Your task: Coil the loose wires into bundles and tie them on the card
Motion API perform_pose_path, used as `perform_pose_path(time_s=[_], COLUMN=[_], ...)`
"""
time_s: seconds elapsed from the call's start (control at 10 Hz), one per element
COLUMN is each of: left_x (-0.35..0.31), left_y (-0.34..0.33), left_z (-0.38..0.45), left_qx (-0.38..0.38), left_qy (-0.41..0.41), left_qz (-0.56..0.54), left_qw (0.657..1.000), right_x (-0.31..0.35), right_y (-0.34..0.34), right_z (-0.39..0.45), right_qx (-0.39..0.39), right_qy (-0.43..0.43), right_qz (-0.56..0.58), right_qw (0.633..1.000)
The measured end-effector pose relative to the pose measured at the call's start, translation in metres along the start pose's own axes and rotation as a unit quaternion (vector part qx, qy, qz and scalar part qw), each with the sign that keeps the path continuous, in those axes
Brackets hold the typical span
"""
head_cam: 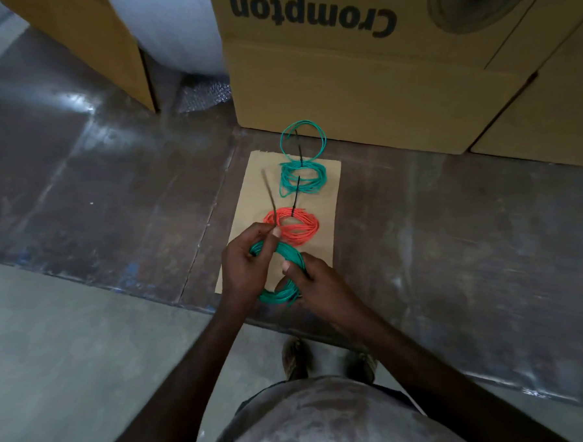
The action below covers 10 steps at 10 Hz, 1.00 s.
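A brown card point(328, 195) lies on the dark table. At its far end sits a green wire bundle point(301, 177) with a black tie, and loose green loops point(303, 137) spill past the card's edge. A red bundle point(293, 226) with a black tie lies in the middle. Over the card's near end I hold a third green coil point(285, 274). My left hand point(247, 266) grips the coil's left side and pinches a thin black tie point(269, 199) that sticks up and away. My right hand point(317, 283) is shut on the coil's right side.
Large cardboard boxes point(358, 72) stand along the back of the table, right behind the card. A white roll with bubble wrap point(178, 29) stands at the back left. The table's near edge point(111, 282) runs in front of my feet.
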State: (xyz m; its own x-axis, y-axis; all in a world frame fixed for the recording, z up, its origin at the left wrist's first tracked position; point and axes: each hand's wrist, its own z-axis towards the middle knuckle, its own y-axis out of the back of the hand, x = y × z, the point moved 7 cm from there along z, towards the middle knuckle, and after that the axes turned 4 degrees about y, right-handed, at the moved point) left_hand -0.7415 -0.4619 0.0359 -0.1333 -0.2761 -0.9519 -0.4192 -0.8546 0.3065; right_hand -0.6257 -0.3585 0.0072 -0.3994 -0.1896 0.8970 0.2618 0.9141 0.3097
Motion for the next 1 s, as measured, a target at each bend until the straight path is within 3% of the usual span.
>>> perform_pose_path(time_s=[0.1,0.3,0.5,0.6,0.9,1.0], left_x=[0.011,0.056,0.072,0.075,0.076,0.069], left_y=[-0.004,-0.005,-0.010,-0.008,-0.008,-0.008], left_z=[0.018,0.014,-0.003,-0.006,-0.018,-0.017], left_qx=[0.066,0.117,0.153,0.141,0.123,0.104], left_qy=[-0.021,-0.002,-0.021,0.007,0.009,0.003], left_qz=[0.022,0.086,0.115,0.107,0.093,0.092], left_qw=[0.997,0.989,0.981,0.984,0.988,0.990], right_x=[-0.021,-0.037,-0.041,-0.041,-0.051,-0.057], right_y=[-0.004,-0.016,-0.018,-0.016,-0.004,0.004], right_z=[0.018,0.031,0.020,0.016,0.008,0.005], right_qx=[-0.040,-0.080,-0.183,-0.193,-0.215,-0.213], right_qy=[-0.024,-0.017,-0.031,0.002,0.050,0.031], right_qz=[0.026,-0.069,-0.266,-0.320,-0.270,-0.245], right_qw=[0.999,0.994,0.946,0.927,0.937,0.945])
